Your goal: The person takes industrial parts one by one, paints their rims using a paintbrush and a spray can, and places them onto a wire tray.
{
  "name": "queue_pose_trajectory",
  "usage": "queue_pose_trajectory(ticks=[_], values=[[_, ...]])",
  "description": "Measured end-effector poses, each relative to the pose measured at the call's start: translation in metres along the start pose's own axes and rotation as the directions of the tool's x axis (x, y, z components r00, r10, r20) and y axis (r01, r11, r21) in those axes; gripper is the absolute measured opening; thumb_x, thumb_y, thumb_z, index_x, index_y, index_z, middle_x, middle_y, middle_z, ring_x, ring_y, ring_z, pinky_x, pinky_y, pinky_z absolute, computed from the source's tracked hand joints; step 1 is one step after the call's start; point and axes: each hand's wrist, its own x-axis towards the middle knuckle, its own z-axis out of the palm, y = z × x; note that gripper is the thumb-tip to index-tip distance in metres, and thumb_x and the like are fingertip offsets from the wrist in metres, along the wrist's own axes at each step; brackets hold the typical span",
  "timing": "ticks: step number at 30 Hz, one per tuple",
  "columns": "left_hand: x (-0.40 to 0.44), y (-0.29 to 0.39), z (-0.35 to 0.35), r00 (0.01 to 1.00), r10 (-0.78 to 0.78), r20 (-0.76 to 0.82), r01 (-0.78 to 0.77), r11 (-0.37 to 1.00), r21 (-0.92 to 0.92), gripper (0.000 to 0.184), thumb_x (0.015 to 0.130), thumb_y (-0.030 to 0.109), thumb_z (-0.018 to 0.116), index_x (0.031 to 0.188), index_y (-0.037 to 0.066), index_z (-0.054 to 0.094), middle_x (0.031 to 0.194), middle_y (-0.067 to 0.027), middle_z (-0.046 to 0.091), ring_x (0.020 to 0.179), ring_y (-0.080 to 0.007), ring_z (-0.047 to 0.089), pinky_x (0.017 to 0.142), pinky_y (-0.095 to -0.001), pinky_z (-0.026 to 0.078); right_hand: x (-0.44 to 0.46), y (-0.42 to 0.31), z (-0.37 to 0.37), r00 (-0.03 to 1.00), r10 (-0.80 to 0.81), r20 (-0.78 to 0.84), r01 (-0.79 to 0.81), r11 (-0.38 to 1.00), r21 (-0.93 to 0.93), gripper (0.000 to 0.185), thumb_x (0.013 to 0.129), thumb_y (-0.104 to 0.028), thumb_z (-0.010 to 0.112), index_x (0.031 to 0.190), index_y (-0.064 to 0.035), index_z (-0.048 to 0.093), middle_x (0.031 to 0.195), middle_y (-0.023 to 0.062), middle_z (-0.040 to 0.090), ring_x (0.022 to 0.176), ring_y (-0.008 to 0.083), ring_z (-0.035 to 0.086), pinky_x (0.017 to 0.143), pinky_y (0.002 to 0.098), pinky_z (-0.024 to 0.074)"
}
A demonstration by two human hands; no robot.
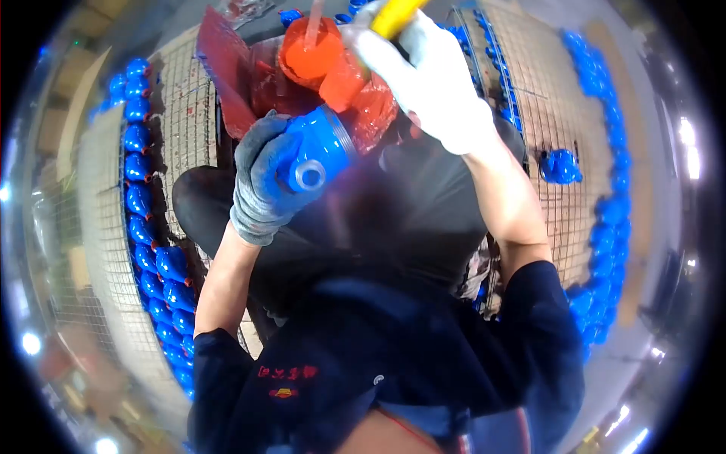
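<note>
My left hand, in a grey glove, is closed round a glossy blue metal housing. The housing has a round port facing me and a threaded rim at its right end. Above it, my right hand in a white glove grips a yellow-handled tool; the tool's working end cannot be made out. Between the hands and just beyond them is a round container of red paint with a pale stick in it. Red-smeared plastic lies beside the container.
A red-coated sheet stands left of the container. Rows of blue housings line the left mesh rack. On the right, one blue housing sits on a mesh rack, with more blue housings along its far side.
</note>
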Motion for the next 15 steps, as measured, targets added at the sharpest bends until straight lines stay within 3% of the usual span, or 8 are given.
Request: queue_pose_trajectory(ticks=[1,4,8,10,11,14,15], values=[[-0.002,0.004,0.0,1.0,0.011,0.028,-0.011,1.0,-0.002,0.086,0.058,0.014,0.094,0.129,0.01,0.046,0.129,-0.0171,0.05,0.111,-0.0365,0.061,0.096,-0.0497,0.054,0.016,-0.033,-0.018,0.86,0.484,0.162,-0.51,0.82,0.259,0.032,0.1,-0.032,0.059,0.101,0.0001,0.062,0.068,0.0099,0.063,0.06,0.0194,0.063,0.058,0.0333,0.0472],[-0.004,0.013,-0.001,0.995,0.044,0.087,-0.044,0.999,0.002,0.087,0.058,0.012,0.093,0.131,0.011,0.046,0.131,-0.017,0.049,0.113,-0.037,0.06,0.098,-0.0512,0.054,0.023,-0.048,-0.035,0.739,0.586,0.333,-0.661,0.725,0.191,0.032,0.098,-0.031,0.061,0.103,0.0006,0.061,0.067,0.0123,0.062,0.06,0.0224,0.063,0.059,0.0346,0.0477],[-0.001,0.022,0.0,0.995,0.0,0.099,-0.002,1.0,0.018,0.086,0.059,0.016,0.094,0.13,0.01,0.046,0.13,-0.017,0.051,0.116,-0.0365,0.058,0.098,-0.0482,0.053,0.009,-0.049,-0.043,0.761,0.546,0.351,-0.625,0.762,0.171,0.032,0.098,-0.031,0.061,0.102,0.0001,0.062,0.066,0.0107,0.061,0.058,0.0185,0.06,0.058,0.0316,0.0468],[-0.001,0.025,0.0,0.995,-0.067,0.077,0.062,0.996,0.066,0.086,0.059,0.018,0.095,0.13,0.009,0.046,0.129,-0.017,0.052,0.116,-0.0364,0.058,0.097,-0.0466,0.052,-0.008,-0.044,-0.033,0.832,0.473,0.289,-0.531,0.83,0.171,0.029,0.097,-0.032,0.063,0.104,-0.0037,0.065,0.075,0.0116,0.065,0.066,0.0222,0.066,0.063,0.0329,0.0503],[0.004,0.029,-0.001,0.995,-0.09,0.046,0.088,0.995,0.049,0.087,0.06,0.016,0.094,0.131,0.006,0.045,0.125,-0.0171,0.053,0.112,-0.0347,0.058,0.093,-0.0411,0.054,-0.017,-0.042,-0.027,0.864,0.432,0.259,-0.481,0.861,0.169,0.028,0.097,-0.032,0.064,0.105,-0.0056,0.066,0.079,0.0121,0.067,0.07,0.0241,0.069,0.066,0.0335,0.052],[0.003,0.027,-0.002,0.97,-0.243,-0.006,0.243,0.969,0.047,0.092,0.059,0.023,0.096,0.132,0.006,0.044,0.125,-0.0172,0.053,0.111,-0.0349,0.058,0.092,-0.0398,0.054,-0.03,-0.047,-0.017,0.948,0.296,0.12,-0.317,0.917,0.244,0.023,0.093,-0.028,0.068,0.101,-0.0063,0.066,0.081,0.0114,0.067,0.072,0.0267,0.068,0.068,0.0343,0.0522],[-0.002,0.025,-0.002,0.93,-0.368,0.007,0.368,0.93,0.025,0.099,0.058,0.031,0.097,0.135,0.004,0.042,0.127,-0.016,0.053,0.112,-0.0318,0.059,0.093,-0.0388,0.053,-0.032,-0.05,-0.016,0.956,0.271,0.109,-0.291,0.912,0.287,0.02,0.091,-0.024,0.07,0.099,-0.0069,0.065,0.082,0.0105,0.067,0.074,0.027,0.068,0.069,0.0349,0.0522]])
